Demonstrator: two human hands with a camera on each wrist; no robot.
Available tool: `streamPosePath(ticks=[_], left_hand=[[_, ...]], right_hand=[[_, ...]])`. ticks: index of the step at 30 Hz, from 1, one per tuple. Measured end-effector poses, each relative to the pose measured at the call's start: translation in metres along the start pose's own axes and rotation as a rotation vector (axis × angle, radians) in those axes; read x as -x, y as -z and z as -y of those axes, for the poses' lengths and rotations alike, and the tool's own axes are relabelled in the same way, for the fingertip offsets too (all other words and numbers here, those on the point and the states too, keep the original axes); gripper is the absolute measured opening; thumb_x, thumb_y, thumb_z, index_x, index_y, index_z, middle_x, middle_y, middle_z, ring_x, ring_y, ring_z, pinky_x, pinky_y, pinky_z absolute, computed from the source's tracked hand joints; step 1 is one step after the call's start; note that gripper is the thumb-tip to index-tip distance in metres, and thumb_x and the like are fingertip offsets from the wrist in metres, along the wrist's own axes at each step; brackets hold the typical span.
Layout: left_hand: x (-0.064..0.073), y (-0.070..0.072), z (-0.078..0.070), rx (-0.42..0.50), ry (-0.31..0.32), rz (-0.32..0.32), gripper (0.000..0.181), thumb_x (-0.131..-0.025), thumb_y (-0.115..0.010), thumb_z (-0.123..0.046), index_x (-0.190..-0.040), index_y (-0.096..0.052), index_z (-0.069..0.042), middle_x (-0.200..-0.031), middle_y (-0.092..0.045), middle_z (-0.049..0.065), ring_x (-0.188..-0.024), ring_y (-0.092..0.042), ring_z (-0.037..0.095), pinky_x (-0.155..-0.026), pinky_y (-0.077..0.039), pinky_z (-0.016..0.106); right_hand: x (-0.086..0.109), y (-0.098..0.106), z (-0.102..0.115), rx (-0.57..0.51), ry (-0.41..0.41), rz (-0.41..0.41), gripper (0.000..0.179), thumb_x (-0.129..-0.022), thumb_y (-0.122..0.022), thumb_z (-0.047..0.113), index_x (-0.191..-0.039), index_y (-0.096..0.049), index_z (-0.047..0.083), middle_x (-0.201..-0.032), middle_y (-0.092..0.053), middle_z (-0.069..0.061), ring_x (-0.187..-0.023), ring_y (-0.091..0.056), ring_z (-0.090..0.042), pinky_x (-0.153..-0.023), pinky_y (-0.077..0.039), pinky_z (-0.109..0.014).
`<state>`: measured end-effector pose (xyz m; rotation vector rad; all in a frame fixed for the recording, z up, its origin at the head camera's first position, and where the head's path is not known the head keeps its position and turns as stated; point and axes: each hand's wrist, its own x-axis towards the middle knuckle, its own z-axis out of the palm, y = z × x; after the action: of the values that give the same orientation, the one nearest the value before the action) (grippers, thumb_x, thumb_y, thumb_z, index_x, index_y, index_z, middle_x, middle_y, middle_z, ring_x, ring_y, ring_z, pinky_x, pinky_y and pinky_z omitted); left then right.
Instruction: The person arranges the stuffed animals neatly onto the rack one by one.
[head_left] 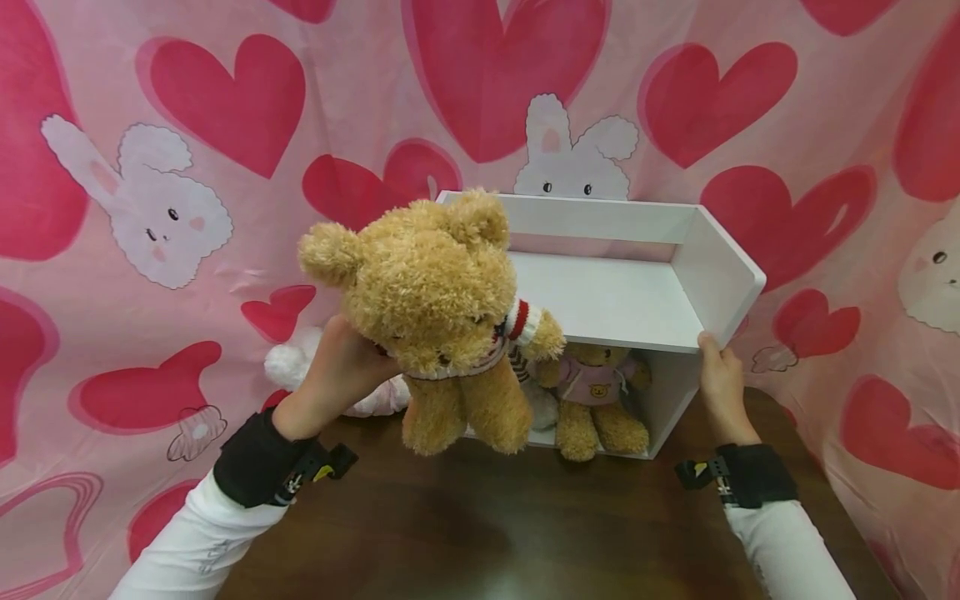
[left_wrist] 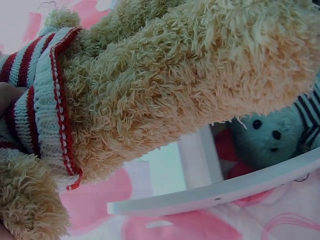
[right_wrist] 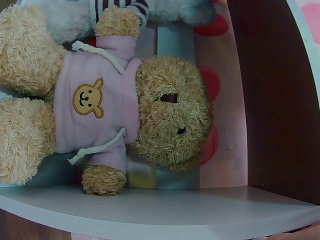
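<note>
My left hand (head_left: 341, 371) grips a tan teddy bear (head_left: 431, 292) by its side, in front of the shelf and clear of the table. The bear wears a red-and-white striped knitted sweater (left_wrist: 45, 95), and its legs hang down. Part of my left fingers shows against the sweater in the left wrist view. With my right hand (head_left: 722, 387) I hold the right front edge of a white two-level shelf (head_left: 607, 292). In its lower compartment sits another tan teddy bear (right_wrist: 172, 115) in a pink hoodie (right_wrist: 95, 100), its head partly hidden by the upper board in the head view.
Beside the hoodie bear, inside the shelf, is a pale plush toy (left_wrist: 267, 140) in dark-striped clothing. A white and pink plush (head_left: 382, 398) lies behind my left hand. The shelf stands on a dark brown table (head_left: 450, 517), backed by a pink heart-print cloth (head_left: 360, 92).
</note>
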<state>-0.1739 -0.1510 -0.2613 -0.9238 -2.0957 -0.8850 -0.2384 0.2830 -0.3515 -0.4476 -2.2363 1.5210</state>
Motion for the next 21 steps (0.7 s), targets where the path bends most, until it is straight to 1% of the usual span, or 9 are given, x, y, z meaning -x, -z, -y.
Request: streamPosePath(ticks=[2,5,7,11,15,17,21], left_hand=[[-0.005,0.001,-0.002,-0.011,0.001,0.002,0.059,-0.07,-0.074,-0.034,-0.109,-0.05,0.003,-0.085,-0.055,0.01,-0.077,-0.052,0.016,-0.063,-0.044,0.029],[-0.012,0.001,-0.005,0.0,0.002,0.003,0.054,-0.068,-0.08,-0.018,-0.109,-0.05,0.003,-0.081,-0.053,0.009,-0.074,-0.05,0.014,-0.061,-0.039,0.026],[-0.016,0.001,-0.006,0.004,0.005,-0.003,0.057,-0.06,-0.083,-0.004,-0.107,-0.051,0.003,-0.081,-0.054,0.009,-0.074,-0.05,0.013,-0.061,-0.04,0.025],[-0.024,0.002,-0.006,-0.025,-0.011,-0.021,0.057,-0.061,-0.084,-0.007,-0.106,-0.052,0.004,-0.084,-0.057,0.012,-0.076,-0.052,0.017,-0.062,-0.042,0.028],[-0.032,0.003,-0.006,-0.057,-0.013,-0.014,0.058,-0.061,-0.084,-0.009,-0.108,-0.052,0.005,-0.089,-0.059,0.014,-0.078,-0.056,0.02,-0.064,-0.045,0.033],[-0.037,0.004,-0.006,-0.048,-0.01,-0.013,0.059,-0.061,-0.084,-0.009,-0.11,-0.052,0.005,-0.095,-0.06,0.016,-0.083,-0.058,0.021,-0.068,-0.047,0.035],[-0.047,0.004,-0.005,-0.067,-0.004,-0.029,0.059,-0.063,-0.083,-0.011,-0.111,-0.053,0.004,-0.097,-0.061,0.016,-0.086,-0.059,0.023,-0.07,-0.047,0.038]], right_hand=[[0.001,0.001,0.0,-0.009,0.001,0.019,0.062,-0.095,-0.03,0.039,-0.135,-0.034,-0.008,-0.138,-0.033,-0.026,-0.123,-0.033,-0.036,-0.105,-0.022,-0.047],[0.002,0.001,0.0,-0.026,0.003,0.039,0.062,-0.095,-0.029,0.039,-0.138,-0.03,-0.006,-0.141,-0.03,-0.024,-0.127,-0.028,-0.037,-0.107,-0.018,-0.048],[0.002,0.001,0.0,-0.031,0.009,0.034,0.062,-0.095,-0.029,0.039,-0.138,-0.031,-0.006,-0.141,-0.03,-0.024,-0.127,-0.028,-0.037,-0.106,-0.019,-0.048],[0.002,0.001,0.001,-0.019,0.01,0.007,0.061,-0.095,-0.031,0.038,-0.134,-0.036,-0.009,-0.138,-0.034,-0.026,-0.123,-0.032,-0.037,-0.105,-0.022,-0.047],[0.002,0.001,0.001,-0.019,0.021,-0.009,0.061,-0.095,-0.032,0.037,-0.131,-0.038,-0.011,-0.135,-0.036,-0.028,-0.119,-0.035,-0.038,-0.104,-0.023,-0.048],[0.002,0.0,0.0,-0.02,0.03,-0.01,0.06,-0.095,-0.032,0.036,-0.131,-0.039,-0.011,-0.135,-0.037,-0.028,-0.119,-0.035,-0.038,-0.104,-0.024,-0.048],[0.003,0.0,-0.001,-0.023,0.029,0.009,0.06,-0.096,-0.031,0.037,-0.134,-0.035,-0.009,-0.136,-0.035,-0.027,-0.12,-0.034,-0.038,-0.104,-0.023,-0.049]])
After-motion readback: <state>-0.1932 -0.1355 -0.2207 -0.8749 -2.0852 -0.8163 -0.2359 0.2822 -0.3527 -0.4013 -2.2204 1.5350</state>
